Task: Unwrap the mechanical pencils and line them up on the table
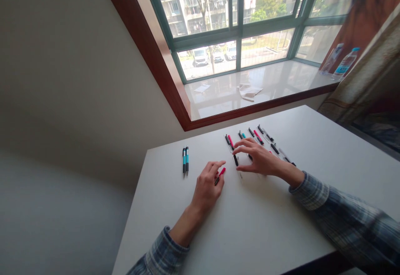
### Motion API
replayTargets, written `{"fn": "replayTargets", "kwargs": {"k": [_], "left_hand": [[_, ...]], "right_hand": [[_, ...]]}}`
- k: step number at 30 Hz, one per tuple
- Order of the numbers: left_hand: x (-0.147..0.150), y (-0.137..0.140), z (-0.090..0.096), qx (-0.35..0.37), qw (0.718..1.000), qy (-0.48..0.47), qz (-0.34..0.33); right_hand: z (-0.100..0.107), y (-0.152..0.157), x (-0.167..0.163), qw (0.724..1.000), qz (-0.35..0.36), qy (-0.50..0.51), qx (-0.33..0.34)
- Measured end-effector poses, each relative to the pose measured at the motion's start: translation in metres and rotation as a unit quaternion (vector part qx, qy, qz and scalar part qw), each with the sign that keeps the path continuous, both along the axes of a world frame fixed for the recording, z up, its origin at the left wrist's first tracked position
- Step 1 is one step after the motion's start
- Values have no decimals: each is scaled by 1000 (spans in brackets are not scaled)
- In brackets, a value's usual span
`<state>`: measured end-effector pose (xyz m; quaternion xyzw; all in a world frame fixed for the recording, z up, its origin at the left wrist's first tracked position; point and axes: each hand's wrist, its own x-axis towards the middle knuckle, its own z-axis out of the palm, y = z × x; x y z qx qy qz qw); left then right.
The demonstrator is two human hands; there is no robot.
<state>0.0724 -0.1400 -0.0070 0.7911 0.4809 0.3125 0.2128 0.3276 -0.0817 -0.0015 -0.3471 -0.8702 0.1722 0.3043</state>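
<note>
Blue plaid cloth sleeves (346, 208) lead to your left hand (206, 182), holding a slim pink-and-black pen (221, 171), and wide-spread right hand (260, 158).

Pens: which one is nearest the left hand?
The pink-and-black pen, between thumb and fingers of the left hand. The two teal pens lie apart, farther left; the other pens lie around the right hand.

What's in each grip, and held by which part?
Left grip: a pink pen, apparently by its black part; the pink end sticks out. Right grip: open, no hold visible.
</note>
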Motion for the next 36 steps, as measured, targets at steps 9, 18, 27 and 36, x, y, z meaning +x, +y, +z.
{"fn": "replayTargets", "kwargs": {"k": [9,18,27,36], "left_hand": [[4,-4,13,11,997,-71,41],[11,-9,13,-33,988,-146,27],[5,-8,11,35,984,-152,84],[5,-9,11,46,988,-129,68]], "right_hand": [[15,-19,-21,995,48,65,52],[17,-28,-30,993,91,47,53],[10,0,5,996,-36,37,76],[-9,8,10,998,-57,-11,7]]}}
